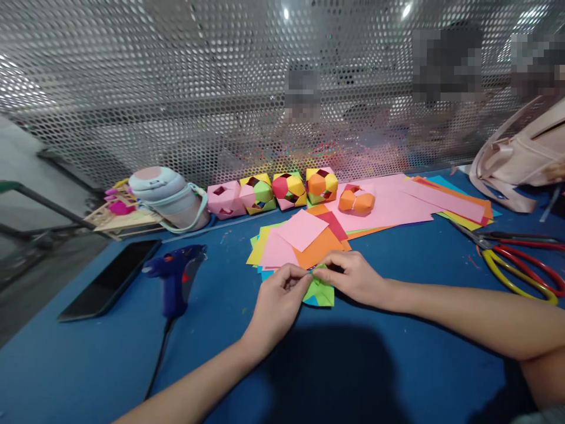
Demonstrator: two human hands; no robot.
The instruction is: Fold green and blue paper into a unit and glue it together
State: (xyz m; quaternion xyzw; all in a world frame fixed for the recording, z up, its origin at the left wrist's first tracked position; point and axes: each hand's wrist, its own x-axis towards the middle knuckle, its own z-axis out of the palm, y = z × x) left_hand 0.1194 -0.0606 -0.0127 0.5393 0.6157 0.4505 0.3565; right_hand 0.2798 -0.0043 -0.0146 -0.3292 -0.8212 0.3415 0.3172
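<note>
A small green folded paper piece sits low over the blue table, with a bit of blue showing at its lower edge. My left hand pinches its upper left corner, thumb against bent fingers. From the other side my right hand grips its top edge between thumb and forefinger; the fingertips of both hands nearly meet. Just beyond the hands lies a loose pile of square paper sheets in pink, orange, yellow and red. Behind it stands a row of folded paper cubes, with an orange and pink folded shape at its right.
On the left are a blue glue gun with its cord, a black phone and a lidded cup. Scissors lie right, near large coloured sheets and a pale bag. A perforated metal screen closes the back.
</note>
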